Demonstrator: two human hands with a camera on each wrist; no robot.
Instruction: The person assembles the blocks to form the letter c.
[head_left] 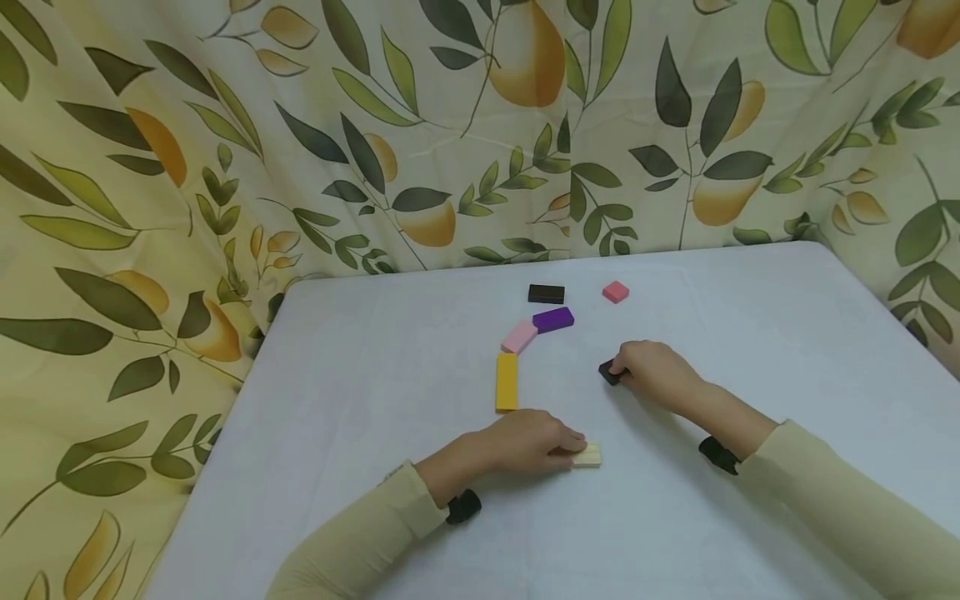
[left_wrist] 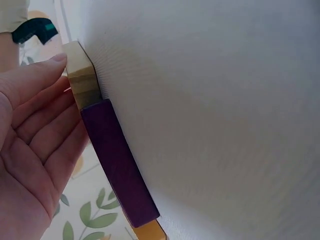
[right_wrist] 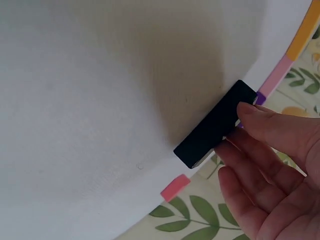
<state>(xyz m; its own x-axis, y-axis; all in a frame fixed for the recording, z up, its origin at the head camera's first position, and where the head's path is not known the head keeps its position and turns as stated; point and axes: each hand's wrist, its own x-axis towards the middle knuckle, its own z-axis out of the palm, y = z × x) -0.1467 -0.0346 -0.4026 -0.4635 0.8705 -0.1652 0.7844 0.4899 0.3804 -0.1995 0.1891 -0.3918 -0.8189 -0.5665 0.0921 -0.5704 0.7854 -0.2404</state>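
Note:
My left hand (head_left: 525, 442) is low over the table and holds a pale bare-wood block (head_left: 587, 455) between thumb and fingers. In the left wrist view, the wooden block (left_wrist: 82, 72) meets the end of a dark purple block (left_wrist: 120, 165), and a yellow block (left_wrist: 150, 231) shows beyond it. That purple block is hidden behind the left hand in the head view. To the right, my right hand (head_left: 660, 377) pinches a black block (head_left: 610, 372). The right wrist view has the thumb on top of this black block (right_wrist: 215, 125) and the fingers beneath.
A yellow block (head_left: 507, 383), a pink block (head_left: 519, 337) and a purple block (head_left: 553, 320) form a curved line. Behind them lie another black block (head_left: 546, 294) and a coral-red block (head_left: 616, 292). A leaf-patterned curtain (head_left: 450, 150) borders the white table (head_left: 360, 350).

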